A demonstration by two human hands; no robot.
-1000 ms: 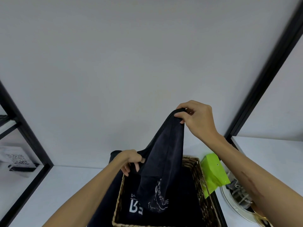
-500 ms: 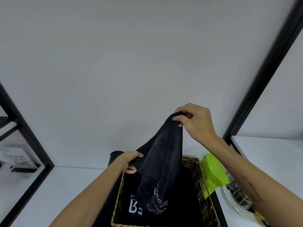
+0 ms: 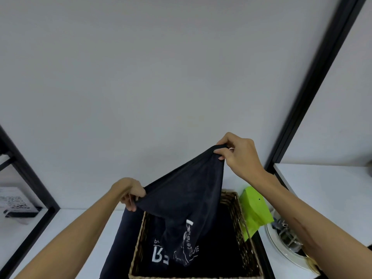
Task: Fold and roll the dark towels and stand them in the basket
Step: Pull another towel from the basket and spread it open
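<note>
Towel (image 3: 187, 190) edge taut between both hands, above basket (image 3: 239, 224).

Non-task items, head view:
- White counter (image 3: 60, 228) — runs L to R along the pale grey wall (image 3: 161, 77).
- Black metal frame post (image 3: 314, 81), upper R, slanted; another black frame (image 3: 30, 176) far L.
- Lime-green bag (image 3: 254, 208), R of centre, on the counter.
- Round white-rimmed dish (image 3: 281, 252), lower R — contents unclear.
- Printed card w/ QR-type pattern (image 3: 14, 202), far L, blurred.
</note>
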